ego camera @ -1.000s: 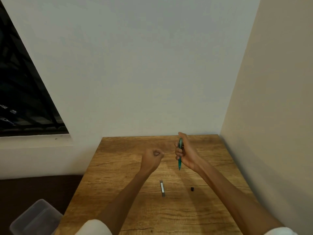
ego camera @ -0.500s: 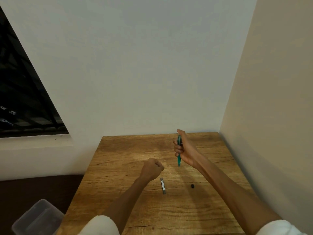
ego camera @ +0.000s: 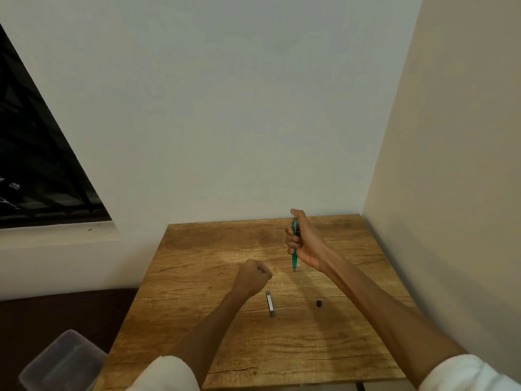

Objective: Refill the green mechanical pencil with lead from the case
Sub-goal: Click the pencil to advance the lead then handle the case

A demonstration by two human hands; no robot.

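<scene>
From the head view we see the right hand (ego camera: pixel 303 244) gripping the green mechanical pencil (ego camera: pixel 294 251) upright, tip down, above the wooden table (ego camera: pixel 197 277). The left hand (ego camera: pixel 253 275) is curled into a fist (whether it pinches anything we cannot tell). The lead case (ego camera: pixel 270 303) lies flat just beside that fist, a small black cap (ego camera: pixel 318 303) near it.

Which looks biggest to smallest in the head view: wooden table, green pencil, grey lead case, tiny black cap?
1. Wooden table
2. Green pencil
3. Grey lead case, though lying nearer the camera
4. Tiny black cap
</scene>
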